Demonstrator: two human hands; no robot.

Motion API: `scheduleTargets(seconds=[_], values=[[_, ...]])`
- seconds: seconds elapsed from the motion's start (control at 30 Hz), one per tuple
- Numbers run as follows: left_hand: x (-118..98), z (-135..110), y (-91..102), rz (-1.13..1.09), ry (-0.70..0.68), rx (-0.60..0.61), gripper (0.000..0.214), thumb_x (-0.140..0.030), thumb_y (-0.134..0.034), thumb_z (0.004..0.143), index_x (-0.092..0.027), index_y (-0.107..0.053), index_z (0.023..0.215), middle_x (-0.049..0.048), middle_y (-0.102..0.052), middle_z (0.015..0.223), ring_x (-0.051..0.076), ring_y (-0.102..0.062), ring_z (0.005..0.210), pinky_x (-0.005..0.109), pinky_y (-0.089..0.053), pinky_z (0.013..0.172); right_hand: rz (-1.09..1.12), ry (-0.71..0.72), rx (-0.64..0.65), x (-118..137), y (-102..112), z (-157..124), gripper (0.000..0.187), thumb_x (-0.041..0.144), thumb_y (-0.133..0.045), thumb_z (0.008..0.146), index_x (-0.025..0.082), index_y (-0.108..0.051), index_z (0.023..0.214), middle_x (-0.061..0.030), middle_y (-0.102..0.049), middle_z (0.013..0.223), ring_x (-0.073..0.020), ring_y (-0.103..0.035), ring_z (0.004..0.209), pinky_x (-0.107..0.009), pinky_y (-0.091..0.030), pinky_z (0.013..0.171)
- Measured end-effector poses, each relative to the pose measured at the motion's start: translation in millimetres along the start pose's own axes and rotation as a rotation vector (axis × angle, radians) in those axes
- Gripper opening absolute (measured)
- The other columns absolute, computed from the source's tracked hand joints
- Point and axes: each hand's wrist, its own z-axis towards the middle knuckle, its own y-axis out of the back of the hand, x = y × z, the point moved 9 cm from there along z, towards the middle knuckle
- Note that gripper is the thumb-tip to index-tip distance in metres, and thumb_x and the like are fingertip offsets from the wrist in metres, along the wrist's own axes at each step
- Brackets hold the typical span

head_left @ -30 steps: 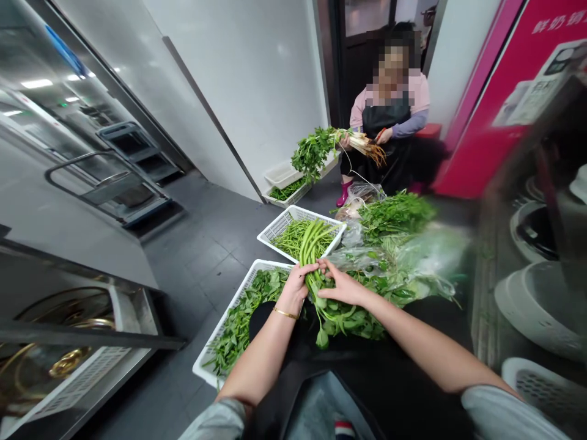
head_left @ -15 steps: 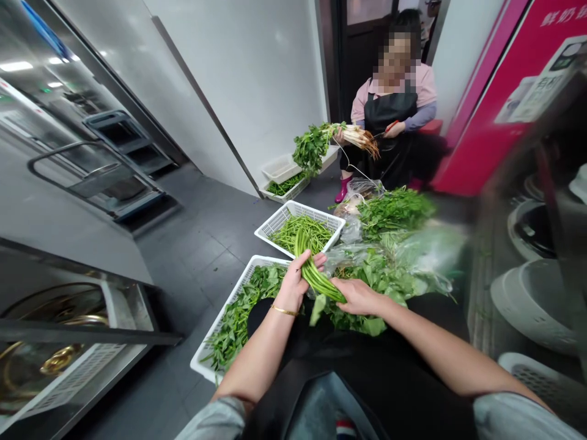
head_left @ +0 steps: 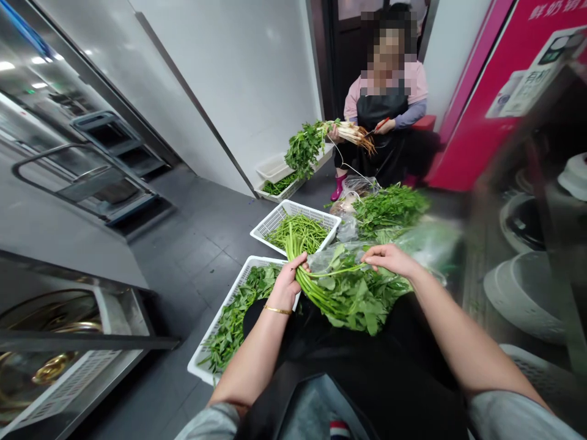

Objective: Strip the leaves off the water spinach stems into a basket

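My left hand (head_left: 287, 283) is closed round the stalks of a bunch of leafy greens (head_left: 348, 296) that lies across my lap. My right hand (head_left: 389, 258) pinches one thin stem of that bunch and holds it out to the right, above the leaves. Just below my left hand stands a white basket (head_left: 208, 353) holding picked green leaves. Beyond it a second white basket (head_left: 269, 225) holds cut green stems.
A seated person in a black apron (head_left: 385, 110) holds a bunch of rooted greens (head_left: 316, 140) at the back. More greens (head_left: 389, 208) and clear plastic bags lie on the floor to the right. Steel cabinets (head_left: 68, 183) line the left; basins (head_left: 518, 293) stand at right.
My right hand let go of the stalks near my left hand and moved up and right, drawing out one stem. The bunch's leaves swung round onto my lap.
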Motion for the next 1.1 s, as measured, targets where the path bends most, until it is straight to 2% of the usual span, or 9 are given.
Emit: scheduleTargets(seconds=[0.1,0.2,0.27,0.5,0.6,0.7,0.87,0.93,1.1], values=[[6,-2,2.7,0.08,0.058,0.023,0.024,-0.024,-0.075,0.065,-0.013,-0.054,0.06,-0.0008,-0.056,0.046,0.01,-0.052,0.038,0.022,-0.044,0.039,0.143,-0.063,-0.001,-9,6,-5,0.031,0.041,-0.068,0.066,0.012,-0.069,0.078,0.0032,-0.057,0.048,-0.0101,-0.051,0.045,-0.023,-0.041,0.05],[-3,-5,7.3,0.182,0.006,0.041,0.019,-0.022,-0.074,0.066,-0.011,-0.059,0.063,0.0031,-0.061,0.05,0.009,-0.052,0.037,0.021,-0.046,0.039,0.28,-0.09,-0.054,-17,14,-9,0.033,0.042,-0.069,0.065,0.013,-0.067,0.079,0.0051,-0.055,0.047,-0.0094,-0.049,0.04,-0.024,-0.041,0.046],[-9,-8,8.0,0.193,-0.031,0.06,0.015,-0.017,-0.074,0.064,-0.01,-0.061,0.067,0.0034,-0.062,0.052,0.008,-0.052,0.038,0.019,-0.045,0.041,0.266,-0.101,-0.007,-20,12,-11,0.031,0.04,-0.069,0.065,0.013,-0.067,0.08,0.004,-0.058,0.05,-0.0103,-0.052,0.043,-0.025,-0.044,0.049],[-15,-16,4.3,0.156,-0.043,0.054,0.015,-0.011,-0.071,0.057,-0.011,-0.058,0.062,0.0004,-0.058,0.046,0.007,-0.049,0.035,0.018,-0.042,0.039,-0.077,0.009,0.148,1,-25,0,0.018,0.033,-0.07,0.065,0.016,-0.067,0.062,0.0004,-0.065,0.058,-0.0116,-0.056,0.053,-0.023,-0.043,0.052],[-13,-16,4.9,0.134,-0.077,0.03,0.014,-0.012,-0.071,0.057,-0.011,-0.057,0.062,0.0001,-0.057,0.046,0.007,-0.048,0.036,0.018,-0.042,0.04,0.034,0.02,0.151,7,-45,5,0.021,0.034,-0.07,0.065,0.015,-0.065,0.058,0.0007,-0.065,0.056,-0.012,-0.058,0.053,-0.023,-0.045,0.053],[-16,-16,7.1,0.104,-0.165,0.024,0.017,-0.014,-0.072,0.057,-0.012,-0.058,0.067,-0.0006,-0.059,0.05,0.007,-0.05,0.039,0.017,-0.043,0.042,0.241,-0.086,0.165,-3,-61,4,0.024,0.038,-0.07,0.064,0.014,-0.068,0.064,-0.0005,-0.066,0.059,-0.0125,-0.059,0.051,-0.023,-0.045,0.051],[-28,-19,3.3,0.192,-0.32,0.085,0.021,-0.017,-0.076,0.056,-0.012,-0.06,0.068,0.0,-0.06,0.054,0.007,-0.052,0.044,0.017,-0.043,0.045,0.361,-0.144,0.172,-12,-71,-2,0.03,0.043,-0.066,0.068,0.013,-0.069,0.066,-0.0024,-0.068,0.06,-0.012,-0.059,0.051,-0.023,-0.045,0.052],[-31,-22,0.2,0.202,-0.358,0.095,0.019,-0.019,-0.076,0.057,-0.012,-0.061,0.067,-0.0001,-0.06,0.054,0.007,-0.051,0.044,0.017,-0.042,0.045,0.305,-0.128,0.096,-15,-70,1,0.023,0.036,-0.071,0.063,0.014,-0.07,0.065,-0.001,-0.067,0.058,-0.0118,-0.058,0.051,-0.024,-0.045,0.054],[-20,-34,-6.1,0.217,-0.347,0.013,0.017,-0.02,-0.075,0.057,-0.012,-0.062,0.063,0.0007,-0.06,0.052,0.008,-0.05,0.041,0.018,-0.04,0.042,0.395,-0.106,-0.397,-34,-34,16,0.031,0.047,-0.064,0.067,0.016,-0.066,0.064,-0.0014,-0.062,0.053,-0.0126,-0.055,0.047,-0.026,-0.045,0.051]])
